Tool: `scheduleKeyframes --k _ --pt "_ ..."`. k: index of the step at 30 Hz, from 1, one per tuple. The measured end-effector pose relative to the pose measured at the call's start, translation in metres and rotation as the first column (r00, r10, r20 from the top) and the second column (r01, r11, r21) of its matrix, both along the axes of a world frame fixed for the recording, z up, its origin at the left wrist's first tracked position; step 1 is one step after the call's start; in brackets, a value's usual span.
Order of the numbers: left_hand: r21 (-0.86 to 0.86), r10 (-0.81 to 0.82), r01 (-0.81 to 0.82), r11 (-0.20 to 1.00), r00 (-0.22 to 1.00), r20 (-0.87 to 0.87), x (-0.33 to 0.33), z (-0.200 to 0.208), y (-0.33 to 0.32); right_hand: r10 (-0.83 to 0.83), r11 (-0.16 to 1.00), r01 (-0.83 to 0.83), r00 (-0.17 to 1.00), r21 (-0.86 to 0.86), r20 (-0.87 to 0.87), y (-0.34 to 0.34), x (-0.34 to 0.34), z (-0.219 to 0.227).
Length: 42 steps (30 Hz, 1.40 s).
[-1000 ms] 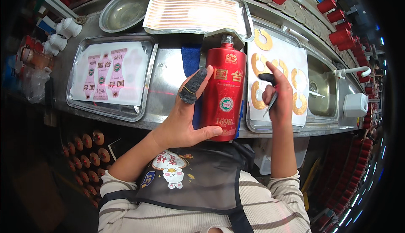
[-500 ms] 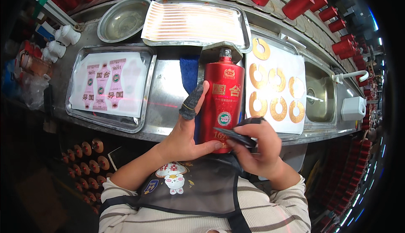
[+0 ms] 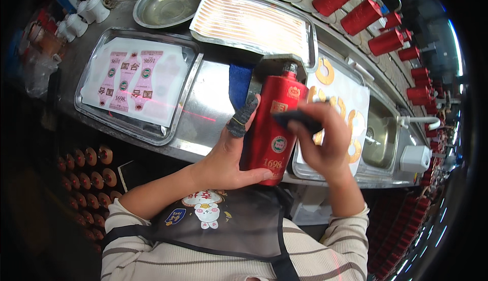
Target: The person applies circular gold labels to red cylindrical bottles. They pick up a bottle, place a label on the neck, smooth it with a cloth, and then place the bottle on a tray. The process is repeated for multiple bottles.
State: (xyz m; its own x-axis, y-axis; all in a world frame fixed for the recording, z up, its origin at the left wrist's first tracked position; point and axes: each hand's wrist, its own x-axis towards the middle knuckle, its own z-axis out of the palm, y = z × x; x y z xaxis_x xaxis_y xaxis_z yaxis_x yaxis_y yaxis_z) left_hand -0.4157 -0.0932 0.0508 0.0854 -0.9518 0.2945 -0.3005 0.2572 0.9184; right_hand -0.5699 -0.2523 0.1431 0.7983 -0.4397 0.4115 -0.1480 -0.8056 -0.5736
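Observation:
A red bottle [image 3: 262, 133] with gold print and a small green-and-white emblem leans toward the upper right, its dark neck against a metal holder [image 3: 272, 63]. My left hand [image 3: 223, 164] is closed on the bottle's left side, thumb across its lower front; a grey knitted sleeve [image 3: 243, 118] covers one finger. My right hand [image 3: 329, 143] pinches a dark, flat, scraper-like piece [image 3: 303, 120] against or just over the upper front, hiding part of the print. Motion blurs this hand, and contact is unclear. A blue cloth [image 3: 238, 85] lies behind the bottle.
Left, a metal tray [image 3: 173, 136] holds a sheet of pink labels. Farther back are a steel basin [image 3: 168, 6] and a tray [image 3: 312, 37] of striped strips. At right lie gold ring-shaped pieces [image 3: 325, 72], beside a sink [image 3: 381, 138] and white jug [image 3: 416, 159]. Red bottles [image 3: 361, 17] line a conveyor.
My right hand has moved the dark piece up the bottle from its lower print to its upper print. The bottle now tilts more to the right. My left hand keeps its grip. The view has turned slightly.

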Motion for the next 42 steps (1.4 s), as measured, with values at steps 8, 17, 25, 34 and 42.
scheduleKeyframes --k 8,17,25,34,42 --pt "0.052 -0.063 0.065 0.997 0.997 -0.042 0.000 -0.002 -0.003 0.025 0.996 -0.013 0.990 -0.087 0.136 -0.023 0.016 0.001" --pt "0.209 0.011 0.037 0.977 0.974 -0.226 0.014 0.001 0.023 0.266 0.919 -0.239 0.963 -0.314 0.045 0.047 -0.036 -0.014" --pt "0.177 0.046 -0.015 0.984 0.984 -0.171 0.004 0.008 0.032 0.008 0.967 0.022 0.993 -0.253 0.118 0.014 -0.010 0.000" --pt "0.131 0.080 -0.033 0.991 0.925 -0.371 -0.018 0.000 0.038 -0.165 0.956 0.133 0.981 0.262 0.101 0.108 -0.070 -0.027" --pt "0.175 0.149 -0.101 0.979 0.945 -0.291 -0.030 -0.002 0.031 -0.733 0.433 0.312 0.668 0.845 0.129 0.120 -0.060 -0.071"
